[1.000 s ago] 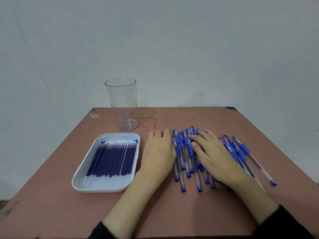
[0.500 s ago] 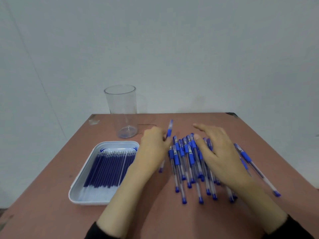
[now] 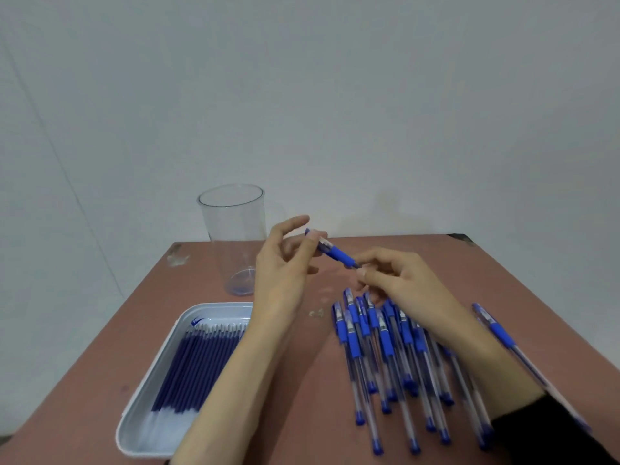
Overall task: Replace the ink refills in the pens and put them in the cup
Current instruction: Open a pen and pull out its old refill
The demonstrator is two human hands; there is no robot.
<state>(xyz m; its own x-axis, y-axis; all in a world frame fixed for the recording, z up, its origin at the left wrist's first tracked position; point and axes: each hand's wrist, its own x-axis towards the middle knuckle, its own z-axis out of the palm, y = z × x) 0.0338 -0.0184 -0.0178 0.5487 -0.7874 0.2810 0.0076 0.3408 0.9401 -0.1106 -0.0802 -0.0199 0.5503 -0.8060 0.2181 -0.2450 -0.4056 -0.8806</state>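
Note:
Above the table I hold one blue pen (image 3: 335, 253) between both hands. My left hand (image 3: 285, 266) pinches its capped tip end, with the forefinger lifted free. My right hand (image 3: 399, 280) grips the barrel end, which its fingers hide. Below my right hand lies a pile of several blue pens (image 3: 385, 350) on the table. A white tray (image 3: 157, 377) at the front left holds several dark blue refills (image 3: 194, 367). The clear plastic cup (image 3: 235, 236) stands upright at the back left, with nothing in it.
The brown table (image 3: 302, 414) meets a plain grey wall behind. One more pen (image 3: 500, 333) lies apart at the right, near the table's edge. A small clear scrap (image 3: 317, 313) lies between the tray and the pile.
My left hand took one pen from the pile and lifted it. My right hand left the pile and took hold of the pen's other end. The camera tilted up.

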